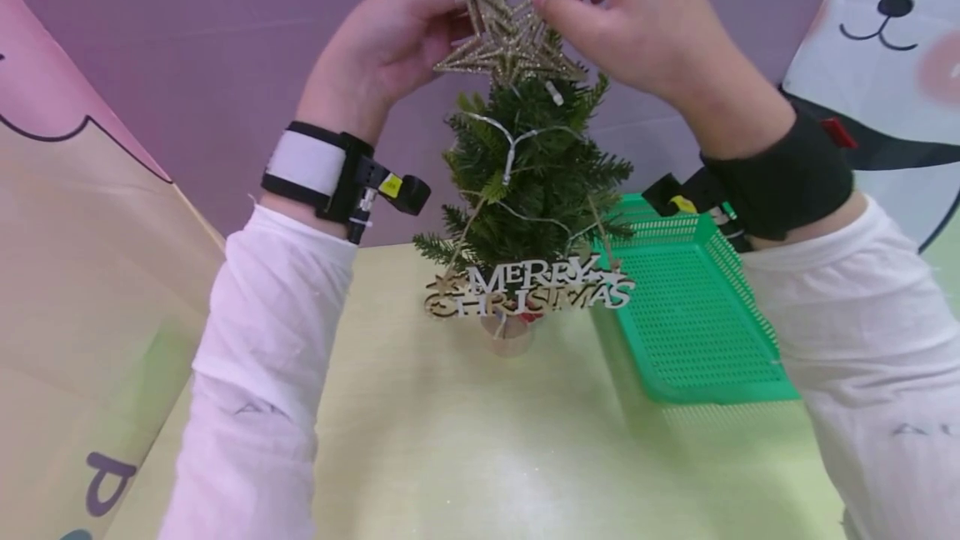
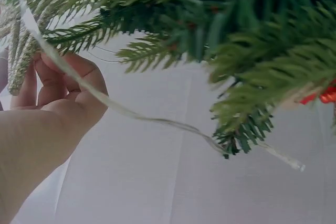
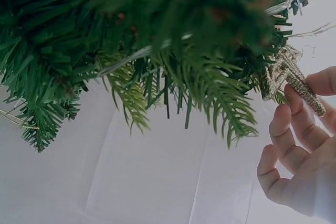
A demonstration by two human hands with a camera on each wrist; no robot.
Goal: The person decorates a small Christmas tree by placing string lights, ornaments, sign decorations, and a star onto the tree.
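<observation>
A glittery gold star tree topper (image 1: 510, 44) sits at the top of a small artificial Christmas tree (image 1: 540, 165). My left hand (image 1: 408, 32) holds the star's upper left point, its fingers partly hidden behind. The left wrist view shows that hand (image 2: 68, 93) with curled fingers against the glittering point. On the other side my right hand (image 1: 637, 15) pinches the star's right point between thumb and fingers. In the right wrist view, the right hand (image 3: 299, 145) grips that gold tip (image 3: 302, 85), its other fingers bent loosely.
Clear-wired string lights (image 1: 512, 140) wind round the branches. A wooden "Merry Christmas" sign (image 1: 528, 288) hangs low in front on twine, before the tree's base (image 1: 507, 336). A green plastic basket (image 1: 705, 323) stands right of the tree on the pale table (image 1: 450, 440).
</observation>
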